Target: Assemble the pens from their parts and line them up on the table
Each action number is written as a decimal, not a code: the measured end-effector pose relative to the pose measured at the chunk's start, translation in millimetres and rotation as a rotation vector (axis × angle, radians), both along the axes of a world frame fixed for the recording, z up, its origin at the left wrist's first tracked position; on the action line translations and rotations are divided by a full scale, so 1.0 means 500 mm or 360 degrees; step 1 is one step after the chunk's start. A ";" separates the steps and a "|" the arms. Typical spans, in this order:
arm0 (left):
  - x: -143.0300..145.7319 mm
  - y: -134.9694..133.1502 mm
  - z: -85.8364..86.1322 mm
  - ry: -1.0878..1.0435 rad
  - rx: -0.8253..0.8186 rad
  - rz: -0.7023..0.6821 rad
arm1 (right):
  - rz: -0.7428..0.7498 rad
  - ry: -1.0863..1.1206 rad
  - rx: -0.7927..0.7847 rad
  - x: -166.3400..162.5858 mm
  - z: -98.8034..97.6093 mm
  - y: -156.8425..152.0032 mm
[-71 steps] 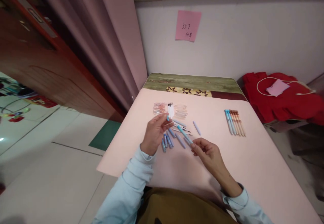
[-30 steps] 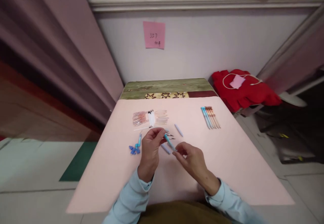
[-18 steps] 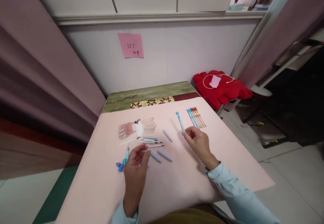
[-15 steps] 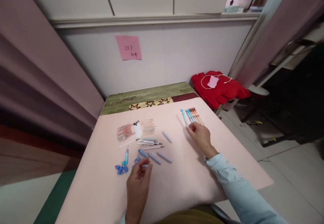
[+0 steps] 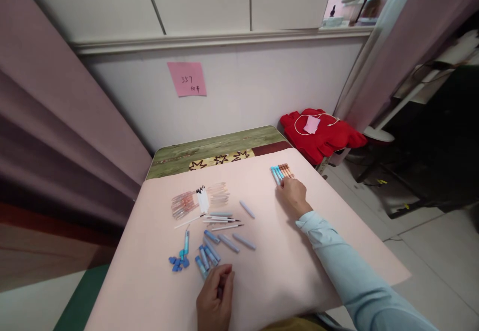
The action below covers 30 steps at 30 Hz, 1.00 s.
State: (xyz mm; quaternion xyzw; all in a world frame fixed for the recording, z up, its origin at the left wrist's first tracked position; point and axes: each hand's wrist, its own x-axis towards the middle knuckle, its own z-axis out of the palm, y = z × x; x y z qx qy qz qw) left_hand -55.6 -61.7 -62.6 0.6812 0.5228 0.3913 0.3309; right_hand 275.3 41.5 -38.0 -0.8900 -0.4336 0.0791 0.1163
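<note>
On the pink table cover (image 5: 284, 266), my right hand (image 5: 294, 194) reaches to the far right, fingers bent down and closed on the near end of a blue pen in the row of blue and orange pens (image 5: 282, 172). My left hand (image 5: 216, 299) is low at the front edge, fingers curled together just below several blue pen barrels (image 5: 207, 256); what it pinches is hidden. Small blue caps (image 5: 177, 263) lie left of the barrels. Thin refills (image 5: 221, 218) and a bundle of clear pen parts (image 5: 200, 199) lie further back.
Two grey-blue barrels (image 5: 243, 241) and another (image 5: 247, 209) lie loose mid-table. A green patterned table end (image 5: 213, 151) meets the wall with a pink note (image 5: 186, 78). A red cloth (image 5: 322, 132) sits to the right, a curtain (image 5: 56, 121) to the left.
My right hand carried the blue pen from the middle to the right and set it against the row of pens. My left hand drew back towards the front edge by the blue barrels.
</note>
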 end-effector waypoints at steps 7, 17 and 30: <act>0.002 0.000 0.003 0.0004 -0.0066 0.0004 | -0.0004 -0.0072 -0.0057 -0.001 -0.003 0.010; 0.014 -0.016 0.019 -0.0089 -0.0228 0.0014 | 0.0044 0.0231 0.0585 -0.062 -0.006 -0.038; 0.019 -0.035 0.007 -0.0120 -0.0101 0.0038 | 0.0270 0.0769 0.1094 -0.207 -0.091 -0.068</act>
